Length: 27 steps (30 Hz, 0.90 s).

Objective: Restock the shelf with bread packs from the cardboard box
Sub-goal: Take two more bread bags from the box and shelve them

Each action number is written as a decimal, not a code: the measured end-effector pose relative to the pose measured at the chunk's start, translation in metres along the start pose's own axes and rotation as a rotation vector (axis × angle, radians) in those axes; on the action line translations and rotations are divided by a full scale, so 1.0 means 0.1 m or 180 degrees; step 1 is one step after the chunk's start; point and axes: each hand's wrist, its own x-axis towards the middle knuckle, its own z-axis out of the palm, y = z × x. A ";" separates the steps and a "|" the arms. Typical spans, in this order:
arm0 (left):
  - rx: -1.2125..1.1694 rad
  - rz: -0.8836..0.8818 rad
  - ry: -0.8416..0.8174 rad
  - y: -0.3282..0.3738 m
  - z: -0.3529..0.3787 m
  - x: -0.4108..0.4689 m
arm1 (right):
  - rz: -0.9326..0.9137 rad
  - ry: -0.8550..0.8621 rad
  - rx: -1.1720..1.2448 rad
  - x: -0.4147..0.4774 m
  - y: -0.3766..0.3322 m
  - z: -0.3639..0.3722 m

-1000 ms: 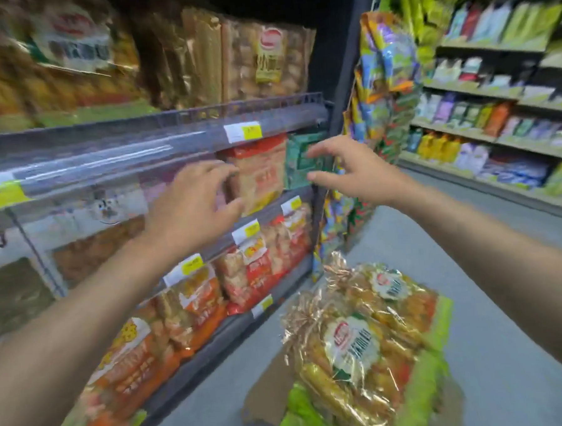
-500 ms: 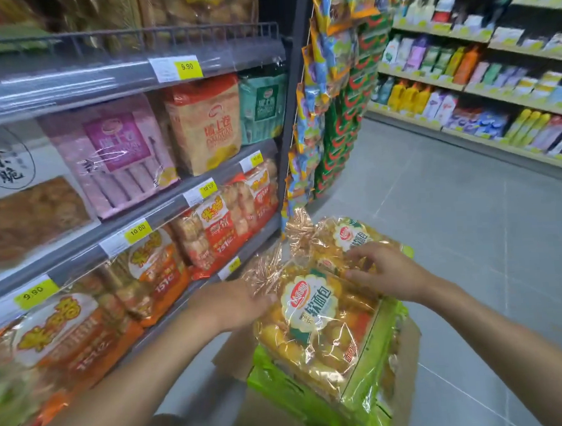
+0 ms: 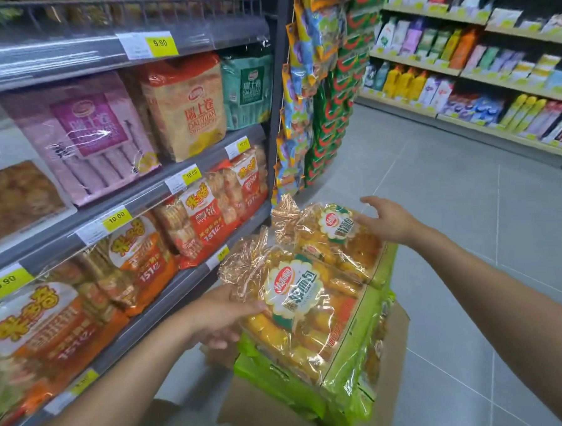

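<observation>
Crinkly cellophane: that's what both top bread packs are wrapped in, so expect slippery and noisy; grab under, not by the twisted tops
Near pack [image 3: 298, 313]: lying flat on the stack at the near-left corner of the cardboard box [image 3: 283, 411]
Far pack [image 3: 336, 242]: at the box's far edge, just behind the first one
Left hand [image 3: 220, 317]: curled around the near pack's left edge, thumb on top, fingers tucked beneath; looks like a proper hold
Right hand [image 3: 387, 222]: fingers spread, resting at the far pack's right side, not closed on anything
Tip: I'd bring the right hand under the near pack's other edge and lift level; squeezing would squash the bread
Shelf [image 3: 161, 193]: left of the box; can't tell which gap is the bread's
</observation>
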 end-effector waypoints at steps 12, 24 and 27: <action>-0.1849 0.0085 0.0564 -0.09 0.14 -0.20 | 0.0544 -0.0655 0.0351 0.25 0.31 0.08; -0.3196 0.0043 -0.0012 -0.16 0.29 -0.17 | 0.0409 -0.0676 0.0729 0.17 0.21 -0.12; -0.3312 0.0116 -0.0066 -0.16 0.33 -0.15 | 0.0368 -0.0770 0.0696 0.14 0.19 -0.17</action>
